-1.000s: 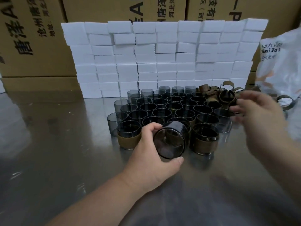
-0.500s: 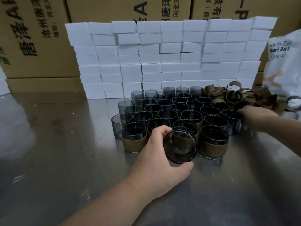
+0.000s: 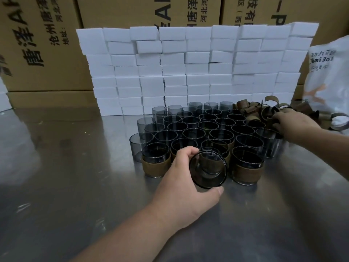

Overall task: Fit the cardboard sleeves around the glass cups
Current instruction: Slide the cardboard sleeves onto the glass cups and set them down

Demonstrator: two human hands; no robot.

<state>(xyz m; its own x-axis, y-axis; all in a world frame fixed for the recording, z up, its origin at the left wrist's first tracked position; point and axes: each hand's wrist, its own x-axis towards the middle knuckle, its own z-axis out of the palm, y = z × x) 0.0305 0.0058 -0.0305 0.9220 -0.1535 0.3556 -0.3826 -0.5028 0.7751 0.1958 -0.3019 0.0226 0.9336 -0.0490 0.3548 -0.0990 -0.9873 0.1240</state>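
**A:** What is nearest to us?

**B:** The left hand (image 3: 181,178). Its fingers lie over the top and its thumb under the bottom of a smoky grey glass cup (image 3: 207,169), curled round it. The cup is bare glass, tipped on its side with one round end facing us, at the near edge of the cluster on the brushed steel table (image 3: 75,186).

**A:** And directly behind it?

**B:** The front row of the cluster. Two upright grey cups wear brown cardboard bands: the left banded cup (image 3: 155,163) stands just beside the knuckles, and the right banded cup (image 3: 247,167) stands just right of the held one. A third banded cup is partly hidden behind the held glass.

**A:** Further back?

**B:** A packed block of bare grey cups (image 3: 207,125), all upright, side by side, several rows deep.

**A:** Where is the other hand?

**B:** The right hand (image 3: 294,123) is at the far right corner of that block, back upward. Its fingers are bent down into a loose heap of brown cardboard sleeves (image 3: 253,108). I cannot tell whether they pinch one.

**A:** And the background?

**B:** A wall of stacked white foam blocks (image 3: 188,72) runs behind the cups. A white printed plastic bag (image 3: 332,72) sits at its right end. Farthest back are large brown cartons with black lettering (image 3: 47,44).
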